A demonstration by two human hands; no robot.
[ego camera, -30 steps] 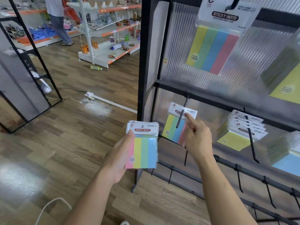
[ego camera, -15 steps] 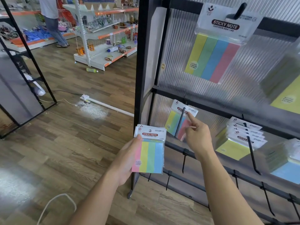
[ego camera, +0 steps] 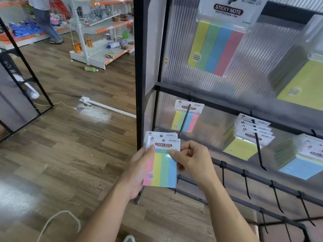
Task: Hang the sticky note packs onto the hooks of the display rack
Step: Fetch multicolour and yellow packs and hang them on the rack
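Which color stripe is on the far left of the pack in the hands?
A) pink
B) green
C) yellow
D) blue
A: on the pack, the stripe next to the left hand is pink, then come yellow, green and blue.

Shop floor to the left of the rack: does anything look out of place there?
Yes. A green bottle lies on its side on the wooden floor in front of the white shelf unit, rather than standing on it. A white bottle on its bottom shelf also lies tipped over.
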